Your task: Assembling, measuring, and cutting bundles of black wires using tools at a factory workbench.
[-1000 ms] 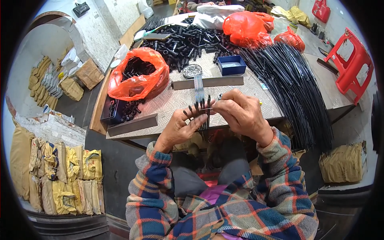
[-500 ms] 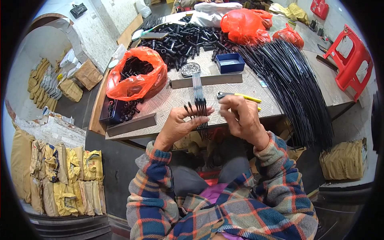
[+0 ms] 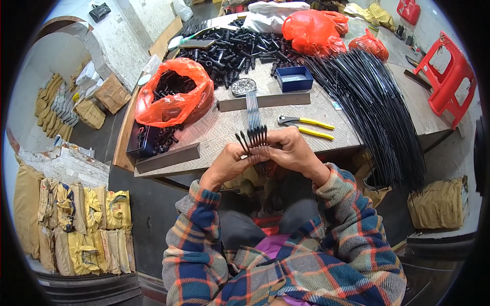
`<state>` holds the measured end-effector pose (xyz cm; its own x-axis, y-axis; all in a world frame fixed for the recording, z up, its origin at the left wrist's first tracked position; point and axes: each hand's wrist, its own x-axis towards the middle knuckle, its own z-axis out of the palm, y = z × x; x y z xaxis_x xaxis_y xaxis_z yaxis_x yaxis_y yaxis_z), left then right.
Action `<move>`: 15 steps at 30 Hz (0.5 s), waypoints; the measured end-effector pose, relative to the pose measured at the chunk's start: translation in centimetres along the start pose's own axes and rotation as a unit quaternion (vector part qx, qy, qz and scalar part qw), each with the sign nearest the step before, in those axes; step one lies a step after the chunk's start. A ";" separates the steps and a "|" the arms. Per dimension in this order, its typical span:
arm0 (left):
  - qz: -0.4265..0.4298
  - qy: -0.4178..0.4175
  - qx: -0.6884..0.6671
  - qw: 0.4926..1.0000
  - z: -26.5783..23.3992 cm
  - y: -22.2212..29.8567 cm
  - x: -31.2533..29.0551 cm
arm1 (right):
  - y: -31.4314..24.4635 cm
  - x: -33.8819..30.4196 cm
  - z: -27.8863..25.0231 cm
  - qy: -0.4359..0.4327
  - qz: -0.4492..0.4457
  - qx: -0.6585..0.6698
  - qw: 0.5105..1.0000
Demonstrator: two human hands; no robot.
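Both hands meet at the near edge of the table (image 3: 326, 109). The left hand (image 3: 228, 166) and right hand (image 3: 292, 151) together grasp a fanned bunch of thin black rods (image 3: 256, 136), tips pointing away from the person. Just beyond lie yellow-handled pliers (image 3: 305, 125) and a row of grey rods (image 3: 253, 108). An open orange plastic bag (image 3: 173, 94) of black parts sits to the left, a small blue box (image 3: 294, 78) further back, a long sheaf of black wires (image 3: 375, 109) to the right. Yellowish-brown paper packages (image 3: 84, 224) are stacked on the floor at left; a red plastic chair (image 3: 449, 76) stands far right.
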<state>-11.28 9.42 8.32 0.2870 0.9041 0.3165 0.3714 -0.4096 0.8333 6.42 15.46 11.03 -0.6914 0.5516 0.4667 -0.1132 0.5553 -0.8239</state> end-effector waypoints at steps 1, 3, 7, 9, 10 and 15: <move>-0.001 0.002 0.000 1.000 0.0 -0.1 -0.1 | -0.2 0.1 0.0 -0.008 0.003 -0.001 1.000; -0.002 0.020 -0.023 1.000 0.2 -0.5 -0.2 | -0.1 0.3 0.0 -0.015 0.008 -0.003 1.000; 0.029 0.021 -0.006 0.999 0.0 -0.6 -0.3 | 0.1 0.3 -0.1 -0.004 -0.012 -0.005 1.000; -0.021 0.014 -0.009 1.000 0.0 -0.6 -0.3 | 0.1 0.3 -0.4 -0.005 -0.009 -0.016 1.000; -0.020 0.014 -0.009 1.000 0.0 -0.6 -0.2 | 0.3 0.2 -0.5 0.004 -0.003 -0.019 1.000; 0.055 0.018 0.047 0.997 -0.2 -0.5 0.4 | 0.0 0.2 -0.4 0.001 -0.003 -0.023 1.000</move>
<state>-11.48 9.99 8.14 0.2983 0.8566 0.4211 0.4214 -0.5141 0.7471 6.50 15.79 11.30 -0.6899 0.5491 0.4717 -0.0848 0.5858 -0.8060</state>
